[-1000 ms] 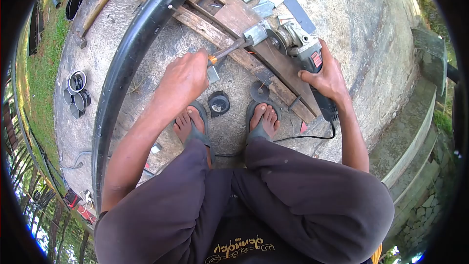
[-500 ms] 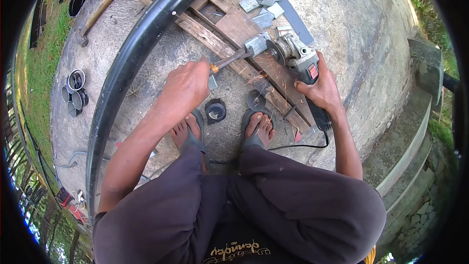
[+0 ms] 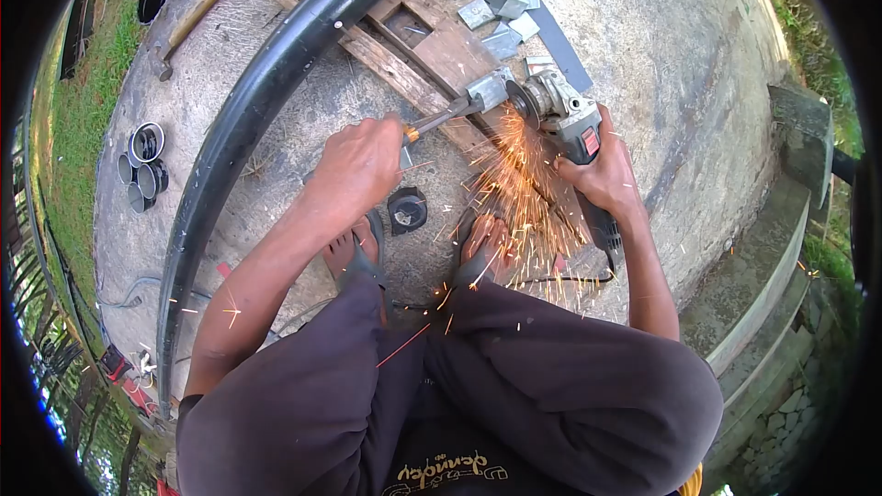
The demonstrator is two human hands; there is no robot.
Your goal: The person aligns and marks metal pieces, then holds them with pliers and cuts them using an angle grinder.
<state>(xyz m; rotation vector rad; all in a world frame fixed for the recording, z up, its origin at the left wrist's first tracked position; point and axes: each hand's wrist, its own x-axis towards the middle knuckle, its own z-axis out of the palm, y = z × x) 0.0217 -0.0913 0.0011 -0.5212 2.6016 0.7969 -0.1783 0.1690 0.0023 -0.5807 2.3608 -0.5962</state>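
Observation:
My left hand [image 3: 358,165] is closed round the orange-ended handles of metal pliers [image 3: 443,118]. The jaws grip a short piece of galvanized square tube [image 3: 491,88] above the wooden boards. My right hand [image 3: 602,170] grips the body of an angle grinder [image 3: 570,119]. Its disc [image 3: 522,103] stands at the right end of the tube piece, and a dense spray of orange sparks [image 3: 524,184] pours down from there over the boards and my right foot. The sparks partly hide that foot, and my fingers cover most of the pliers' handles.
Several cut square tube pieces [image 3: 478,11] lie beyond the boards [image 3: 395,64], beside a flat grey strip [image 3: 559,46]. A curved black pipe [image 3: 262,83] arches across the left. A hammer [image 3: 193,23], several dark rings [image 3: 147,142] and a black round object [image 3: 406,209] rest on the concrete.
The sparks have grown from a few thin streaks to a wide, bright spray reaching my foot and trousers. Both hands keep nearly the same place and grip.

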